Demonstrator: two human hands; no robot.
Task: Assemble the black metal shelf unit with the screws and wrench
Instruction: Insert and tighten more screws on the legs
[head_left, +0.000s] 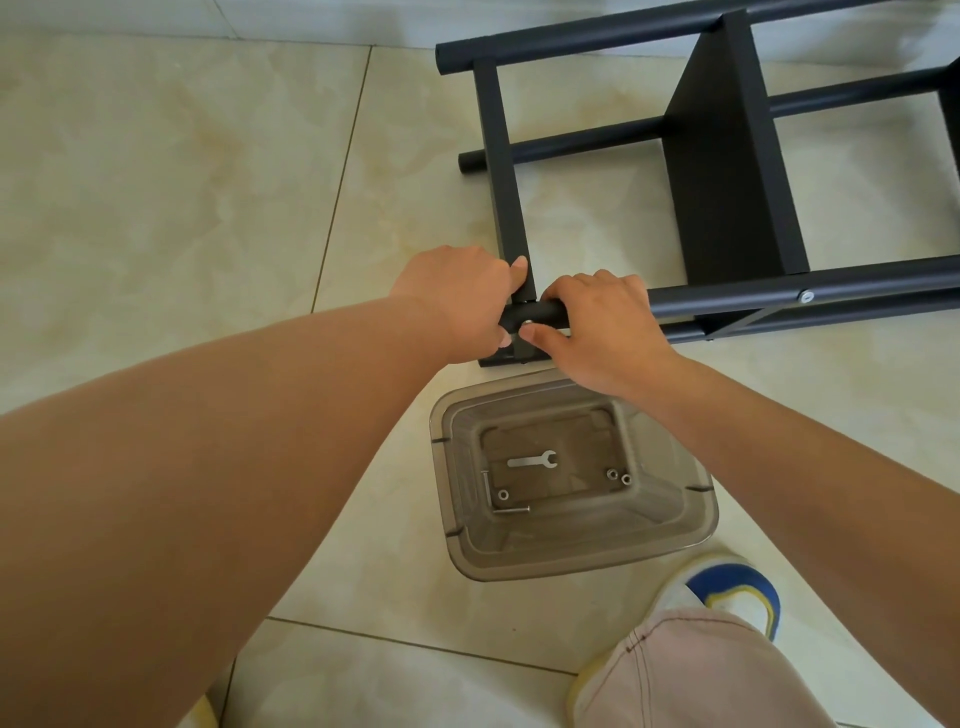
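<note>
Left hand grips the black metal shelf frame's corner steady; right hand pinches a silver screw, best started straight. Flat silver wrench waits at six o'clock.

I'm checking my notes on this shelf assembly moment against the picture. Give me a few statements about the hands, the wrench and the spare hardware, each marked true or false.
1. The wrench lies in the clear plastic bin. True.
2. The right hand holds the wrench. False: its fingers are curled over the black tube at a screw, with no tool in them.
3. The left hand grips the shelf frame at the corner joint. True.
4. The bin holds no hardware besides the wrench. False: washers and a long screw lie in it.
5. The shelf unit stands upright. False: it lies on its side on the tiled floor.
</note>
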